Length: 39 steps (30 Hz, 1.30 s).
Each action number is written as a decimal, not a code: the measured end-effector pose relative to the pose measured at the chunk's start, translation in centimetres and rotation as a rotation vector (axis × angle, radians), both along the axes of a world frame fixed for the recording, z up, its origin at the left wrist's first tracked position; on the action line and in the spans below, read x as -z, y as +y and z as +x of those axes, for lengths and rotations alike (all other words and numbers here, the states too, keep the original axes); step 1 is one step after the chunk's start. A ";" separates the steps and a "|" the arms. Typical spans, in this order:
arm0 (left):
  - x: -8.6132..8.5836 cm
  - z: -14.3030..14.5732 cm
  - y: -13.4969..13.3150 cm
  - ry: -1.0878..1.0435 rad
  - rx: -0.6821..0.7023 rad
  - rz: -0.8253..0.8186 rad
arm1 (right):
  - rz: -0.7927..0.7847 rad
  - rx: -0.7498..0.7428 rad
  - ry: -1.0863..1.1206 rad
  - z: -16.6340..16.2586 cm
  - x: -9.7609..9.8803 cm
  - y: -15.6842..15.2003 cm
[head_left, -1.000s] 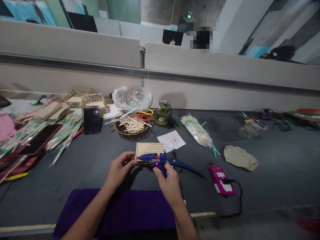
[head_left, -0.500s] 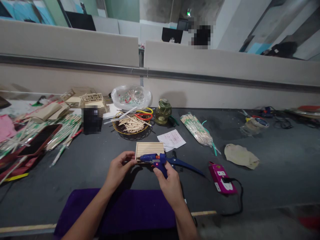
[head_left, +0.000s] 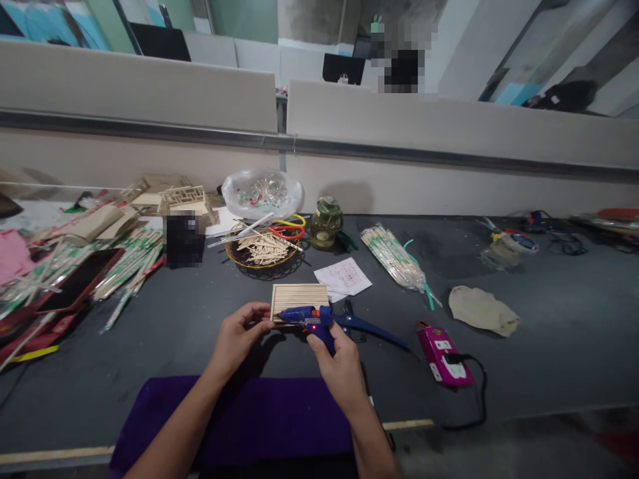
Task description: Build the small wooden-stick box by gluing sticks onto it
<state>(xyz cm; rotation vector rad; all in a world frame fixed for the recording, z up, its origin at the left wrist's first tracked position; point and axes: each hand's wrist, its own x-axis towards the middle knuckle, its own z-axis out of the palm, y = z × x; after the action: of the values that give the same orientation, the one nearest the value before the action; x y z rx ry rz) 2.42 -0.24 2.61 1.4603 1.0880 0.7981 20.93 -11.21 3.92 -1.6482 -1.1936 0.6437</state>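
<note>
So we've got our left hand (head_left: 243,336) pinching the near left corner of a pale rectangular panel of thin wooden sticks (head_left: 299,294), right in front of us over the dark grey tabletop (head_left: 399,386). Our right hand (head_left: 339,364) is wrapped round the grip of a blue plastic glue gun with a glowing red light (head_left: 319,326), nozzle pointing left across the panel's near edge. Honestly, we can't tell if the tip's touching. Beyond the panel there's a round wire basket holding short wooden sticks (head_left: 254,267), plus some white printed paper (head_left: 349,278) just behind it, to the right.
</note>
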 end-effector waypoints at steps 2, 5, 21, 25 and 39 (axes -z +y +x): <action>0.0 0.0 0.0 -0.016 0.005 -0.016 | -0.005 -0.002 -0.006 0.0 0.0 0.0; 0.0 -0.1 0.1 -0.034 0.007 -0.041 | -0.030 -0.004 -0.017 0.1 0.0 -0.1; 0.0 0.0 0.1 -0.034 0.011 -0.038 | -0.040 -0.007 -0.008 0.1 0.1 -0.4; 0.0 0.0 0.1 -0.033 0.014 -0.037 | -0.048 -0.008 -0.014 0.1 0.0 -0.4; -0.2 0.1 0.1 -0.031 -0.008 -0.041 | -0.031 0.002 0.000 0.1 0.1 -0.2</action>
<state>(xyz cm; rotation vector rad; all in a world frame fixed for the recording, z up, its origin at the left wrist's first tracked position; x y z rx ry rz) 2.53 -0.17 2.78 1.4055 1.0809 0.7973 21.06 -11.41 3.81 -1.6755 -1.1868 0.6642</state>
